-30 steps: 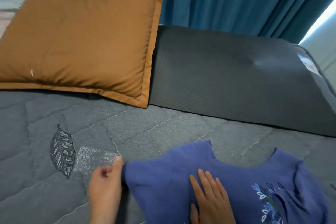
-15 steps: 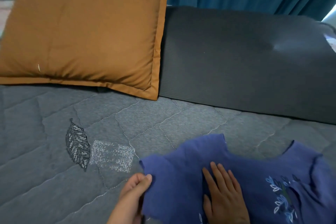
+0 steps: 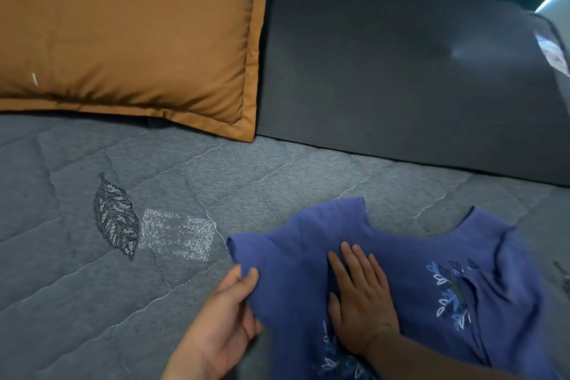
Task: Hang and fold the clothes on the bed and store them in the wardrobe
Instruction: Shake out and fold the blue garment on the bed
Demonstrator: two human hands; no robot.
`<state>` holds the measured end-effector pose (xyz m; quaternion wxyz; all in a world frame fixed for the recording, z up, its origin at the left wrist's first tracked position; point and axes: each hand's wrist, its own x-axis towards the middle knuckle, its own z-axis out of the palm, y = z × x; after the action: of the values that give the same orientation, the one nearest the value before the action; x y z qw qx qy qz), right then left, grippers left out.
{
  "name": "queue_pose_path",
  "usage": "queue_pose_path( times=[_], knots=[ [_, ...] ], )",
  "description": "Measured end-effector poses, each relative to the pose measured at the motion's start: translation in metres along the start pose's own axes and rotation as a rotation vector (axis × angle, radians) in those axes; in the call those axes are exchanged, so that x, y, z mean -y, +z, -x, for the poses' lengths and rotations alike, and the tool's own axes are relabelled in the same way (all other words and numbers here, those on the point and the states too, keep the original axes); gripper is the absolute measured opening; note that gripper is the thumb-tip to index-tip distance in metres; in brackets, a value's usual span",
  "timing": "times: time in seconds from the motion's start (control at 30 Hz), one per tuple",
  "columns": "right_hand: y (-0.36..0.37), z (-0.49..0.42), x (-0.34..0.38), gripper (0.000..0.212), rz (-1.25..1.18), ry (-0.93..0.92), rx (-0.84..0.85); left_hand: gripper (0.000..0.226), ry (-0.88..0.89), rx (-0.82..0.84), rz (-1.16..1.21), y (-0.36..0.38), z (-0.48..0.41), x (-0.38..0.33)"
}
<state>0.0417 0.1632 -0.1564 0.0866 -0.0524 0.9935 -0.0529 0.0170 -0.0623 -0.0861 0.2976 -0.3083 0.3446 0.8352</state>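
Your left hand (image 3: 222,327): bare, low in the view at about 6 o'clock, wrist cut off by the bottom edge. Thumbnail short and plain. Your right hand (image 3: 361,296): bare too, at about 5 o'clock from centre. Fingers slim; nails look short, though the focus is soft. Right forearm (image 3: 431,358): bare skin all the way to the lower edge at 5 o'clock.
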Motion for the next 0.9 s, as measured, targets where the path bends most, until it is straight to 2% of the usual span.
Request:
queue_pose_path(
  times=[0.2,0.4,0.57,0.63,0.7,0.77,0.83,0.9],
  knots=[
    [0.002,0.000,0.000,0.068,0.007,0.005,-0.001,0.045,-0.037,0.004,0.064,-0.006,-0.004,-0.003],
    [0.002,0.000,0.000,0.068,-0.008,0.008,0.000,0.029,0.103,-0.037,0.110,-0.002,-0.006,0.003],
    [0.003,0.000,0.000,0.068,-0.008,0.010,-0.004,0.022,0.111,-0.088,0.148,0.002,-0.009,-0.001],
    [0.003,-0.001,0.000,0.068,-0.006,0.012,0.005,0.024,0.092,-0.111,-0.005,0.006,-0.014,-0.004],
    [0.003,0.000,0.000,0.069,-0.013,0.016,-0.003,0.018,0.087,-0.181,-0.310,0.012,-0.022,-0.002],
    [0.002,-0.001,0.001,0.069,-0.020,0.011,-0.018,0.006,0.175,-0.268,-0.638,0.021,-0.027,0.006],
    [0.001,-0.001,0.001,0.068,-0.033,0.005,-0.031,0.021,0.316,-0.386,-0.975,0.025,-0.031,0.019],
    [0.001,-0.001,0.001,0.068,-0.044,0.008,-0.041,0.046,0.412,-0.416,-1.186,0.024,-0.031,0.031]
  ],
)
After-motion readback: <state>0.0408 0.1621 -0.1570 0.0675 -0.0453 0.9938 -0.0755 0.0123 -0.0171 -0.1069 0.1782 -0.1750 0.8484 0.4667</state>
